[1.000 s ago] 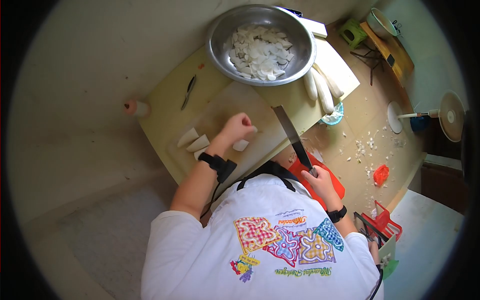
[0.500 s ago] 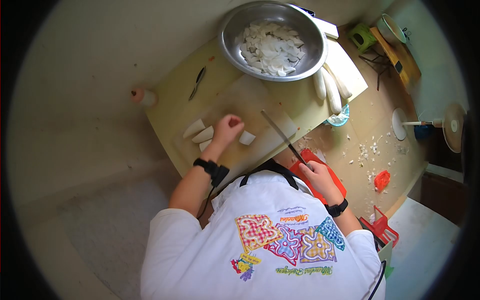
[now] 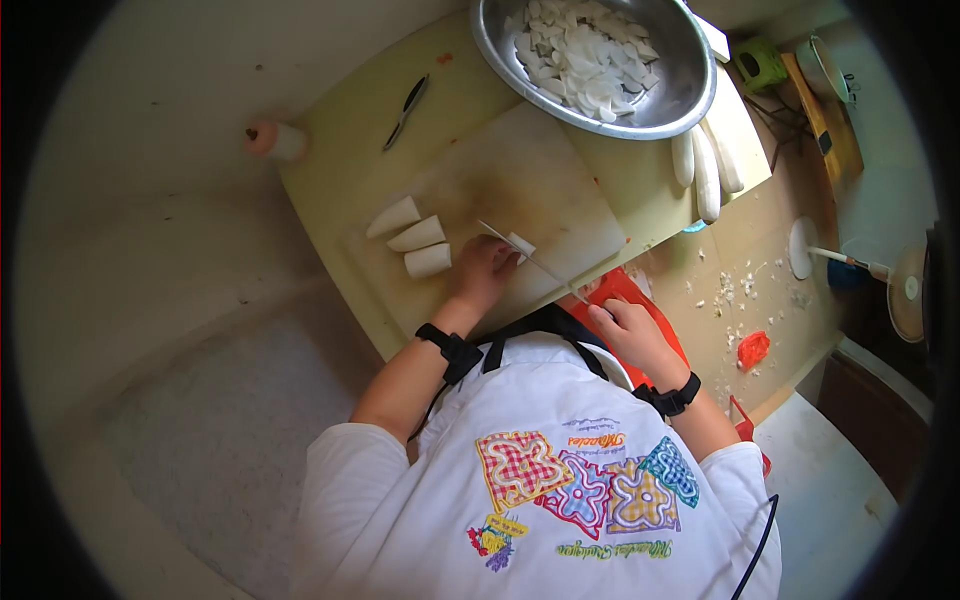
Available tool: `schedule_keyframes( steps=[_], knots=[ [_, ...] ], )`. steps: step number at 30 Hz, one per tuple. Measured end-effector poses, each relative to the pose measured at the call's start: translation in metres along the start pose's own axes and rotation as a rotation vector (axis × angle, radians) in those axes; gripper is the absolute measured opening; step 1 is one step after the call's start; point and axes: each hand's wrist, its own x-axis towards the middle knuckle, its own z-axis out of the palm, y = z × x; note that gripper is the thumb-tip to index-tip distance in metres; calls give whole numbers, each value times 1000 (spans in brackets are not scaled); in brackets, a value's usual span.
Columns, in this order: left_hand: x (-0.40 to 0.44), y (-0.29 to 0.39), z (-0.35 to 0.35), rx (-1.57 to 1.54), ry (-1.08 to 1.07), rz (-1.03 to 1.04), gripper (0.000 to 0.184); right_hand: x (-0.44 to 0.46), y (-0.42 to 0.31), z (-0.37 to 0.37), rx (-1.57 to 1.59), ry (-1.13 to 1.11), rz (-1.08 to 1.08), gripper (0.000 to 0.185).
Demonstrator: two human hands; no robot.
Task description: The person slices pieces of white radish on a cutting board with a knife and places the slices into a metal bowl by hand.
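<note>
On the cutting board (image 3: 560,170), my left hand (image 3: 483,272) has its fingers closed on a short white piece (image 3: 521,247). My right hand (image 3: 632,335) grips the handle of a knife (image 3: 540,264), whose blade crosses over that piece beside my left fingertips. Three larger white chunks lie left of my left hand: an upper one (image 3: 394,217), a middle one (image 3: 417,235) and a lower one (image 3: 428,261). A metal bowl (image 3: 690,100) with many thin white slices (image 3: 590,62) stands at the top of the table.
A peeler (image 3: 406,112) lies on the table (image 3: 340,130), near a pink-capped bottle (image 3: 277,141) at its left edge. Long white radishes (image 3: 706,175) lie at the right. On the floor are scraps, a red bag (image 3: 753,350) and a fan (image 3: 907,290).
My left hand has come down onto the small white piece and taken hold of it. The knife has moved left, over the piece. The whole view has shifted somewhat.
</note>
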Motion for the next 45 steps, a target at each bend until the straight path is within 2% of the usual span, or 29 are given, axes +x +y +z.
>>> schedule_keyframes(
  steps=[3, 5, 9, 12, 15, 17, 23, 31, 33, 36, 39, 41, 45],
  knots=[
    [2, -7, 5, 46, 29, 40, 27, 4, -9, -3, -18, -13, 45, 50],
    [-1, -5, 4, 184, 74, 99, 33, 5, -8, -2, -38, -24, 60, 50],
    [3, 3, 0, 149, 43, 25, 20, 8, -7, -2, -55, -44, 74, 52],
    [3, 1, 0, 160, 53, 45, 26, 8, -7, -4, -71, -42, 47, 51],
    [1, -1, -1, 184, 19, -27, 33, 9, -19, -9, -128, -57, 55, 46],
    [1, -6, 0, 212, 11, 31, 39, 10, -19, -9, -135, -73, 46, 46],
    [5, -1, -6, 232, 17, 113, 38, 16, -20, -9, -111, -136, 79, 45],
    [11, 14, -13, 221, 8, 73, 41, 40, -22, -10, -99, -219, 28, 43],
    [12, 15, -12, 195, 13, 72, 41, 47, -23, -9, -72, -234, 58, 52],
    [13, 13, -10, 203, 79, 116, 32, 54, -16, 1, -50, -173, -43, 52],
    [10, 14, -7, 175, 78, 82, 30, 64, -17, 6, -62, -193, -26, 52],
    [8, 10, -3, 150, 151, 98, 15, 68, -18, 5, -63, -191, -22, 52],
    [9, 10, 2, 92, 205, 100, 10, 68, -13, 3, -62, -183, -17, 52]
  ],
)
